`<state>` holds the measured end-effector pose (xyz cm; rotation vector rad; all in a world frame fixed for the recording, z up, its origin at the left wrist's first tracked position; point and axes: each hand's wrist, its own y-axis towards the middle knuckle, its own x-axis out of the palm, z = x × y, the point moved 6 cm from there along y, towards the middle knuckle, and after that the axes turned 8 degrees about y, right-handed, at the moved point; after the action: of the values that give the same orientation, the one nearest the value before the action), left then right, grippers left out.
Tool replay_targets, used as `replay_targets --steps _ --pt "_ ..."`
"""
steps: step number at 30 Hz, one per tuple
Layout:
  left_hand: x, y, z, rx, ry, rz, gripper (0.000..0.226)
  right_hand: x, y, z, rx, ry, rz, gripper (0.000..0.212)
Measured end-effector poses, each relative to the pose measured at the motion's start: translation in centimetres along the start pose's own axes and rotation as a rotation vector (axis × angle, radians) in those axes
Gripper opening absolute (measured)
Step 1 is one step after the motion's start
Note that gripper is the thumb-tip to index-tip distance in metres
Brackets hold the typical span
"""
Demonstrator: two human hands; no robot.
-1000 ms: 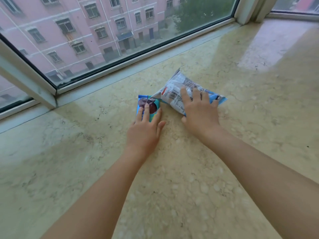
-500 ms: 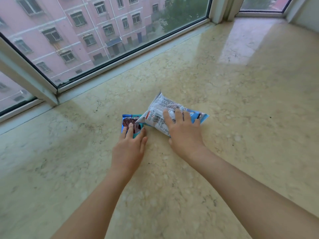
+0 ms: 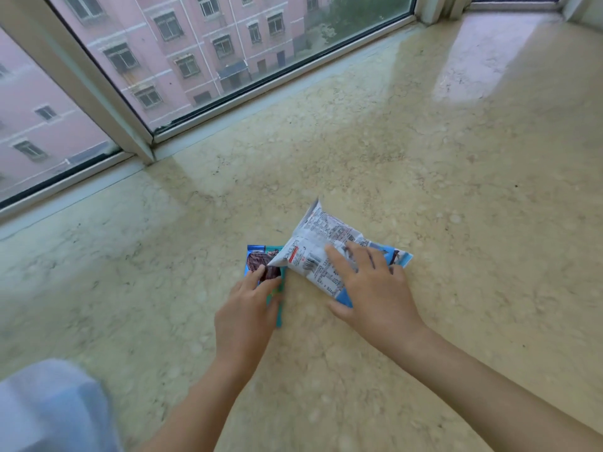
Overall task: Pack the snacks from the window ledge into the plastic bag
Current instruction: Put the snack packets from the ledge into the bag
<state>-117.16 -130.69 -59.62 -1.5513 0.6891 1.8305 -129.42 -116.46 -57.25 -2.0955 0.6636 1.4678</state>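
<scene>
Both snacks lie mid-ledge (image 3: 424,158), well apart from the window (image 3: 228,53). The right hand (image 3: 375,288) spreads relaxed fingers over the white packet (image 3: 313,252); the left hand (image 3: 248,311) lies flat on the small blue packet (image 3: 261,262), neither clasped. Both look light, crinkly and slippery, best pinched at a sealed edge. The pale blur at the near-left corner (image 3: 49,409) may be the bag.

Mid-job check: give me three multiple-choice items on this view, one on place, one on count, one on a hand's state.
1. Where does the small blue snack packet lie?
A. on the marble ledge
B. against the window glass
C. stacked on the large packet

2. How many snack packets show?
A. one
B. two
C. four

3. The right hand is:
A. lying on the large white snack packet
B. lifted off the ledge
C. clenched, empty

Key: 1 A, it lies flat under the left hand; 2 B, only these two; 3 A, fingers spread over the packet.
</scene>
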Motion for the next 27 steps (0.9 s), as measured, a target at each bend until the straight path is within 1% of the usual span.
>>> replay_targets --steps 2,3,5,6,7,9,12,14,17,19,22,24,25,27 --pt "-0.1 -0.7 -1.1 -0.125 -0.062 -0.053 0.039 -0.8 -0.3 0.1 -0.014 0.049 0.117 0.072" --pt "-0.3 -1.0 -1.6 -0.192 -0.118 -0.061 0.046 -1.3 -0.1 0.3 0.001 0.123 0.132 0.068" --pt "-0.8 -1.1 -2.1 -0.293 -0.219 -0.049 0.056 -2.3 0.8 1.4 0.071 0.384 0.118 0.061" --pt "-1.0 -1.1 -2.2 -0.323 -0.244 -0.052 0.059 -2.8 1.5 2.0 0.098 0.514 0.123 0.061" --pt "-1.1 -1.1 -2.1 -0.346 -0.257 -0.063 0.062 -3.1 2.4 2.7 0.119 0.603 0.126 0.067" --pt "-1.0 -1.1 -1.9 -0.383 -0.273 -0.088 0.067 -2.9 3.9 3.8 0.173 0.743 0.051 0.087" --pt "-0.4 -1.0 -1.8 -0.428 -0.314 -0.094 0.074 -1.8 5.3 5.1 0.299 0.935 -0.178 0.112" --pt "0.0 -0.7 -1.9 -0.458 -0.354 -0.095 0.082 -1.6 5.7 5.4 0.337 0.972 -0.285 0.117" --pt "0.4 -0.2 -2.5 -0.496 -0.465 -0.117 0.091 -1.4 6.0 5.1 0.356 0.994 -0.374 0.112" --pt "0.6 0.0 -3.1 -0.533 -0.547 -0.143 0.082 -1.1 6.1 4.9 0.362 1.007 -0.426 0.106" --pt "0.6 0.2 -4.3 -0.579 -0.632 -0.194 0.056 -0.3 5.8 4.6 0.355 0.981 -0.519 0.098" --pt "0.4 0.3 -5.1 -0.602 -0.716 -0.231 0.042 0.0 5.5 4.3 0.344 0.981 -0.548 0.096" --pt "0.2 0.3 -5.3 -0.604 -0.753 -0.254 0.038 0.1 5.4 4.1 0.338 0.986 -0.550 0.095" --pt "-0.4 0.2 -5.7 -0.612 -0.836 -0.300 0.038 0.3 5.0 3.8 0.330 1.000 -0.550 0.093"
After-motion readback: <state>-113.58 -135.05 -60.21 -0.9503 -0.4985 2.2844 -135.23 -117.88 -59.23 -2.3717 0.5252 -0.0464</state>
